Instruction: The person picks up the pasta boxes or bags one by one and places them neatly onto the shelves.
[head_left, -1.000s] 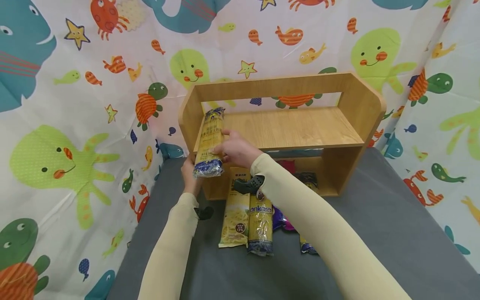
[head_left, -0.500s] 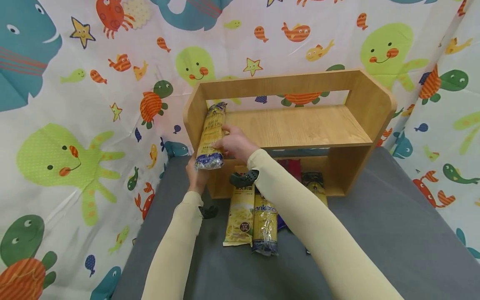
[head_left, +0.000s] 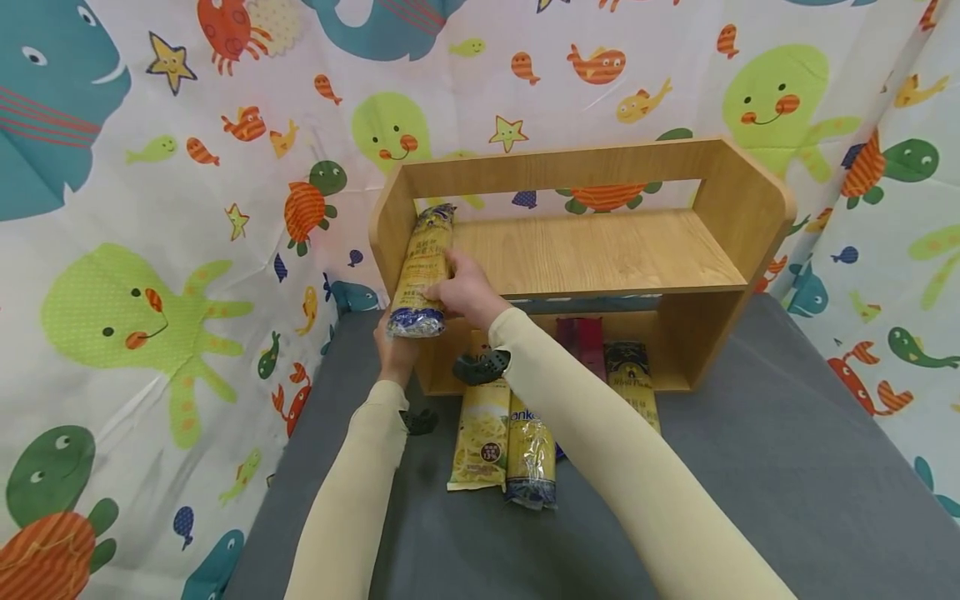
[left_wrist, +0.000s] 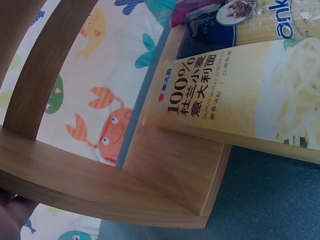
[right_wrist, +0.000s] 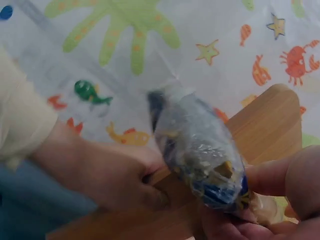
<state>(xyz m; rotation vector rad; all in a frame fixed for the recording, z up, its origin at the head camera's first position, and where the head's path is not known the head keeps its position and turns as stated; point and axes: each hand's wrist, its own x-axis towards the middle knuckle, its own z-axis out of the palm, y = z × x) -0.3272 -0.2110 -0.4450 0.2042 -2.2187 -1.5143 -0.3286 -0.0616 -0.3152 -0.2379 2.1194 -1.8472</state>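
Observation:
In the head view my right hand [head_left: 468, 287] grips a yellow spaghetti pack [head_left: 422, 271] by its right side. The pack leans, its far end on the left part of the upper board of a wooden shelf [head_left: 600, 250] and its blue-printed near end over the front edge. My left hand [head_left: 393, 354] holds the shelf's left side panel, below the pack; its fingers are partly hidden. The right wrist view shows the crinkled clear end of the spaghetti pack [right_wrist: 200, 150] between thumb and fingers, and the left hand [right_wrist: 107, 172] curled at the wood.
A yellow durum wheat spaghetti pack [head_left: 480, 442] and an ankara pack [head_left: 532, 458] stick out from the lower compartment. Right of them lie a red pack [head_left: 581, 340] and a dark-topped pack [head_left: 630, 375]. A printed curtain [head_left: 225, 167] hangs behind the grey table [head_left: 787, 458].
The spaghetti pack has moved slightly back and down onto the upper board with my right hand. My left hand stays at the shelf's side. The head view has shifted a little.

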